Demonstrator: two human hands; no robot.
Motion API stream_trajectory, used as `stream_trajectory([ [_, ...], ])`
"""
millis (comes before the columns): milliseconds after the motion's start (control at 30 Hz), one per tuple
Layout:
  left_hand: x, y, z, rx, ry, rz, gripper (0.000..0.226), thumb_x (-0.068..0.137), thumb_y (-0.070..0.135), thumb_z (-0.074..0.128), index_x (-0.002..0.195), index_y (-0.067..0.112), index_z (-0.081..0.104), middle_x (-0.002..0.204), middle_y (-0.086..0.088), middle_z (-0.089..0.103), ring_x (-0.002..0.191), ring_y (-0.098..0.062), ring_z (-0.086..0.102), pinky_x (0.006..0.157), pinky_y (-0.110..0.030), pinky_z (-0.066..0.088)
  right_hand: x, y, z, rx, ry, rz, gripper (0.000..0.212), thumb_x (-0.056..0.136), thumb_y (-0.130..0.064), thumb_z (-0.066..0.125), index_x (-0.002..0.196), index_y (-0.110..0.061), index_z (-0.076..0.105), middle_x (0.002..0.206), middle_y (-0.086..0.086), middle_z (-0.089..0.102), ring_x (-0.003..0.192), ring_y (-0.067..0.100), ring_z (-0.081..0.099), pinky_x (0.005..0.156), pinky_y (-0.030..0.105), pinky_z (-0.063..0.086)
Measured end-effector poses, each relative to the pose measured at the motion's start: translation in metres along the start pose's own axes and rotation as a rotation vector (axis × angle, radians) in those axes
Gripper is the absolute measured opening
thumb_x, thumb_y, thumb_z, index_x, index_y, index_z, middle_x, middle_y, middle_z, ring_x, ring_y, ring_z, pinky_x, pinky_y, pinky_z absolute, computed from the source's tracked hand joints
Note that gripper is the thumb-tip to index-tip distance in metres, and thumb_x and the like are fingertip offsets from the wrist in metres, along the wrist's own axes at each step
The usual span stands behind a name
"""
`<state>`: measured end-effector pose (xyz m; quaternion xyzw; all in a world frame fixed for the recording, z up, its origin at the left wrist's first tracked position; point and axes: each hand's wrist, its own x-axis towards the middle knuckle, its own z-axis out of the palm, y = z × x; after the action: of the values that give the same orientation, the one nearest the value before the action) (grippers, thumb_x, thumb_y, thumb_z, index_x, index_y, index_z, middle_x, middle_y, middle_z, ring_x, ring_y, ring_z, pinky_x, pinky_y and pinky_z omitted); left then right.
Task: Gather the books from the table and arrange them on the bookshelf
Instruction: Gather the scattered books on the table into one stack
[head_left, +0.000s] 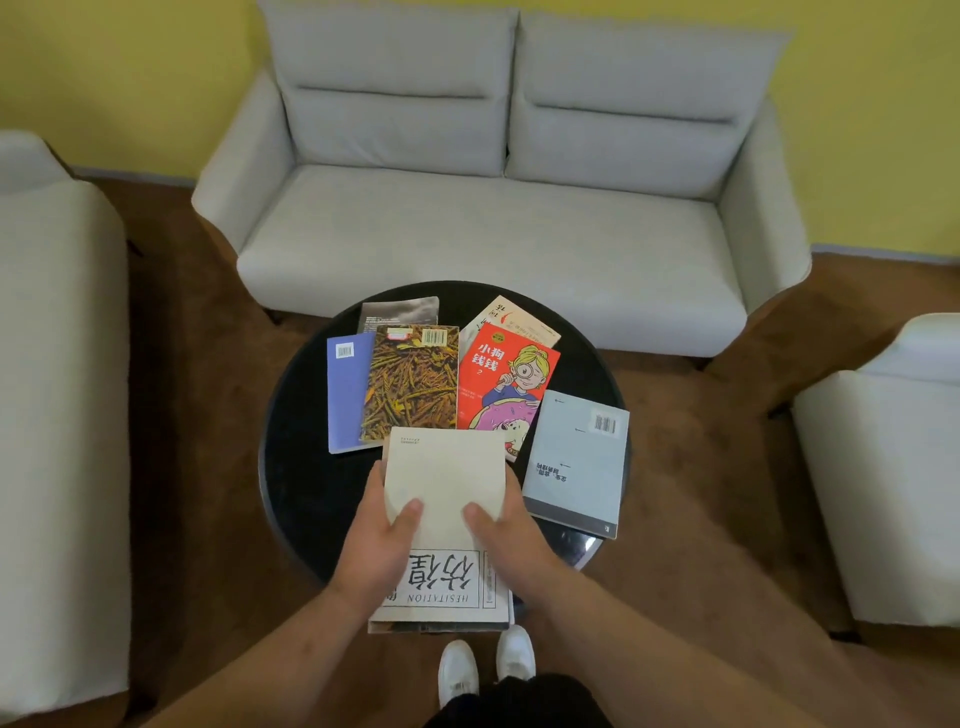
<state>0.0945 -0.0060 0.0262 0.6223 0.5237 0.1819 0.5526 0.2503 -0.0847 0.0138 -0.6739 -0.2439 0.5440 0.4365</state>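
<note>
Hands work together at the near edge of the round black table (301, 493). The left hand (382, 540) and the right hand (511, 530) grip a cream book (447, 478) from its two sides. Each thumb lies flat on the cover. The other fingers go around the edge and under it, so they are mostly hidden. This cream book lies on top of a HESITATION book (441, 587), white w/ big black characters, which sticks out past the table edge toward the person. Under it a darker edge shows, but I cannot tell what it is. I also cannot tell if the pile rests on the table or is carried only by the hands.

Six other books lie flat on the table, beyond the hands. From left to right:
- a purple book (348, 395), partly under a leaf-cover book (413, 382)
- a red book (506, 374) w/ a cartoon child & magnifier
- a grey-blue book (576, 462) at the right rim, barcode side up

Behind them are a dark grey book (400, 312) and a pale book (511, 319) w/ a red mark, both partly covered. The far edge of the cream book overlaps the leaf-cover & red ones in view.

Beyond the table stands a light grey sofa (493, 208) against a yellow wall. There is a left armchair (52, 364) & a right armchair (893, 467). White shoes (485, 667) stand on brown carpet, just below the pile.
</note>
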Motion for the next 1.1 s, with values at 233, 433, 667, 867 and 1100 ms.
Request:
stream_trajectory([
  [233,0.003,-0.001,0.004,0.093,0.052,0.006,0.048,0.100,0.022,0.057,0.141,0.038,0.037,0.121,0.021,0.060,0.102,0.008,0.063,0.075,-0.016,0.050,-0.001,-0.004,-0.011,-0.020,-0.085,-0.061,0.058,0.101,-0.027,0.058,0.148,-0.036,0.026,0.136,-0.007,0.060,0.122,0.017,0.064,0.095,0.039,0.058],
  [433,0.031,0.011,-0.013,0.019,0.126,-0.220,0.022,0.102,0.015,0.052,0.122,0.023,0.057,0.114,-0.001,0.063,0.106,-0.024,0.063,0.090,-0.042,0.052,0.010,0.001,-0.088,-0.272,0.174,0.165,0.042,0.104,-0.038,0.050,0.143,-0.024,0.044,0.140,-0.003,0.056,0.112,0.011,0.054,0.083,0.016,0.046],
  [667,0.138,0.008,-0.028,0.389,0.217,-0.198,0.022,0.097,0.003,0.048,0.109,-0.001,0.066,0.105,-0.013,0.066,0.101,-0.035,0.062,0.085,-0.043,0.047,0.061,0.033,-0.175,-0.501,0.388,0.423,0.057,0.085,-0.043,0.068,0.132,-0.015,0.049,0.128,0.011,0.055,0.108,0.029,0.061,0.088,0.038,0.057],
  [867,0.183,-0.016,-0.027,0.398,0.222,-0.419,0.060,0.076,0.049,0.074,0.114,0.005,0.062,0.117,-0.019,0.060,0.105,-0.042,0.060,0.088,-0.048,0.054,0.072,0.051,-0.167,-0.332,0.424,0.514,0.070,0.081,-0.038,0.080,0.130,-0.008,0.042,0.129,0.014,0.056,0.111,0.034,0.062,0.081,0.040,0.056],
  [1100,0.194,-0.005,-0.018,0.027,0.225,-0.531,0.039,0.084,0.017,0.081,0.114,-0.002,0.064,0.109,-0.015,0.068,0.097,-0.038,0.067,0.084,-0.046,0.056,0.070,0.052,-0.177,-0.391,0.409,0.498,0.049,0.087,-0.030,0.073,0.124,-0.004,0.054,0.125,0.013,0.062,0.111,0.031,0.062,0.096,0.048,0.054],
])
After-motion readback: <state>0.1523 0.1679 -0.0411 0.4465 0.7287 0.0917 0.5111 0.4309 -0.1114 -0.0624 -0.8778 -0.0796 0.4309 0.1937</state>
